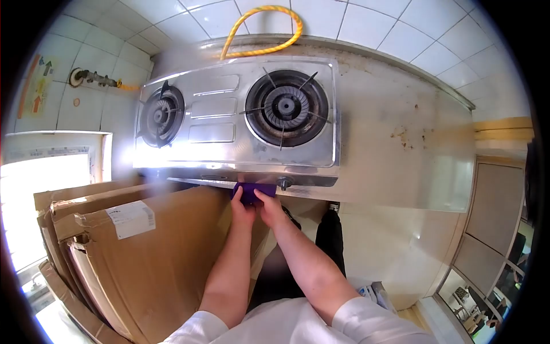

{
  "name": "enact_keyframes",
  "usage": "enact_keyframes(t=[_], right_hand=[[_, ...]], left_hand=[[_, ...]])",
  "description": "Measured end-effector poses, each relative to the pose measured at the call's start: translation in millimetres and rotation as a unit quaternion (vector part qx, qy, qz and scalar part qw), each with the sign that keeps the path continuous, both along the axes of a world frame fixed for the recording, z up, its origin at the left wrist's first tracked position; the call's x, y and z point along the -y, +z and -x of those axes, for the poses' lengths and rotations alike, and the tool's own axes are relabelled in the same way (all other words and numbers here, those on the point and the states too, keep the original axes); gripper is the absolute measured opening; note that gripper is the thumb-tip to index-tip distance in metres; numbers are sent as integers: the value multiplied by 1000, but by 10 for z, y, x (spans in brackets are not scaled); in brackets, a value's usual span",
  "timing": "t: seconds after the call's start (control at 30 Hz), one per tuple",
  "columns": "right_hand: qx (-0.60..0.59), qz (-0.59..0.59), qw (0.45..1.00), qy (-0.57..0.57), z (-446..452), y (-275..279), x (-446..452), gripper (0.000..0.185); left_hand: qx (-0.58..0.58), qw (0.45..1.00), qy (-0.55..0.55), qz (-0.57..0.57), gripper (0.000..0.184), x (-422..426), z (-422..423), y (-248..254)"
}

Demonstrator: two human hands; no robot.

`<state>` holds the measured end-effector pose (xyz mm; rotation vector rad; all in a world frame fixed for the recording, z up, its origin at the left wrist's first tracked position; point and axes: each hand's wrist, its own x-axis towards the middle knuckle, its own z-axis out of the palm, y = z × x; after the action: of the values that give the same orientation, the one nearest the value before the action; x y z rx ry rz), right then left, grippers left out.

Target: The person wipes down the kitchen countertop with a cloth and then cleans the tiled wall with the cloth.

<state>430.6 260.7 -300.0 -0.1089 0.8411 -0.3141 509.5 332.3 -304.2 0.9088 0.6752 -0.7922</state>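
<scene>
A purple cloth point(250, 191), folded small, is pressed against the front edge of a two-burner gas stove point(213, 150). My left hand point(242, 210) grips its left side, thumb on top. Close beside it, my right hand point(269, 207) closes on the right part of the same cloth. Just right of the cloth is a black control knob point(284, 183) on the stove's front panel. Above on the stovetop sit the large right burner point(286, 105) and the smaller left burner point(161, 115). My fingertips under the cloth are hidden.
Large flattened cardboard boxes point(166, 252) stand left of my arms, close to the counter. A yellow gas hose point(266, 8) loops behind the stove. A gas valve point(94, 78) is on the left wall. Stained countertop point(395, 166) extends to the right.
</scene>
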Motion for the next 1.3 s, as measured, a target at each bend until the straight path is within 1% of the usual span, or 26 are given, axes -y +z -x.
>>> enact_keyframes(t=[0.07, 0.17, 0.2, 0.23, 0.27, 0.37, 0.4, 0.43, 0.5, 0.53, 0.57, 0.63, 0.67, 0.7, 0.77, 0.83, 0.87, 0.9, 0.93, 1.0, 1.03, 1.1, 1.17, 1.2, 1.3], right_hand=[[-4, 25, 999, -24, 81, 57, 8, 41], [-40, 33, 996, 69, 479, -44, 81, 46], [-77, 86, 987, 112, 665, 37, 139, 48], [-96, 108, 978, 153, 886, 87, 210, 49], [-117, 130, 965, 194, 1138, 136, 306, 50], [-212, 178, 905, 322, 1992, 190, 523, 52], [-231, 178, 891, 346, 2287, 150, 603, 52], [-249, 179, 876, 371, 2566, 82, 668, 52], [-260, 256, 853, 374, 3156, -227, 626, 50], [-267, 259, 849, 376, 3307, -199, 671, 49], [-273, 263, 845, 377, 3456, -166, 718, 47], [-288, 211, 853, 382, 3647, 45, 975, 42], [-265, 274, 841, 384, 3771, -25, 1103, 40], [-240, 333, 827, 384, 3976, -358, 1136, 39], [-212, 347, 840, 359, 4315, -567, 1339, 38], [-200, 259, 891, 314, 4550, -521, 1812, 40], [-189, 214, 921, 263, 4708, -451, 2015, 41], [-178, 167, 947, 210, 4836, -237, 2260, 42], [-165, 116, 968, 151, 4955, -46, 2483, 43], [-183, 94, 974, 92, 5284, 247, 2911, 45], [-196, 86, 975, 66, 5493, 266, 3103, 46], [-202, 72, 976, 29, 5900, 316, 3410, 44], [-210, 77, 974, -28, 6269, 345, 3666, 43], [-236, 55, 970, 3, 6454, 330, 3839, 43], [-223, 56, 972, -49, 6987, 308, 4173, 43]], left_hand=[[18, 1000, 13, 17, 40, 74, 86, 67], [8, 1000, 1, 17, 36, 177, 174, 78], [19, 1000, -1, 3, 36, 181, 184, 17], [31, 999, -5, -9, 36, 232, 207, 38], [41, 999, -12, 5, 36, 271, 263, 62], [-5, 998, -61, 31, 35, 451, 540, 16], [-56, 997, -49, 3, 40, 569, 679, -75], [-60, 997, -52, 7, 40, 703, 860, -93], [-65, 996, -57, 13, 39, 979, 1290, -97], [-54, 995, -68, 45, 39, 1102, 1480, -137], [-51, 996, -73, 29, 42, 1222, 1680, -164], [-59, 994, -79, 38, 42, 1519, 2035, -81], [-70, 994, -79, 27, 42, 1678, 2212, -50], [-80, 994, -80, 12, 42, 1827, 2400, -12], [-90, 991, -100, -9, 41, 2106, 2833, 14], [-88, 987, -135, -18, 40, 2452, 3336, 3], [-80, 986, -144, -22, 39, 2626, 3619, -13], [-72, 985, -155, -27, 38, 2805, 3902, -32], [-73, 979, -189, -27, 37, 2990, 4170, -51], [-80, 961, -261, -44, 35, 3406, 4758, 34], [-81, 948, -307, -31, 35, 3605, 5035, 121], [-114, 934, -333, -56, 36, 4019, 5520, 227], [-123, 936, -323, -63, 36, 4395, 5980, 266], [-131, 937, -316, -68, 37, 4515, 6194, 233], [-141, 950, -278, -23, 37, 4879, 6809, 64]])
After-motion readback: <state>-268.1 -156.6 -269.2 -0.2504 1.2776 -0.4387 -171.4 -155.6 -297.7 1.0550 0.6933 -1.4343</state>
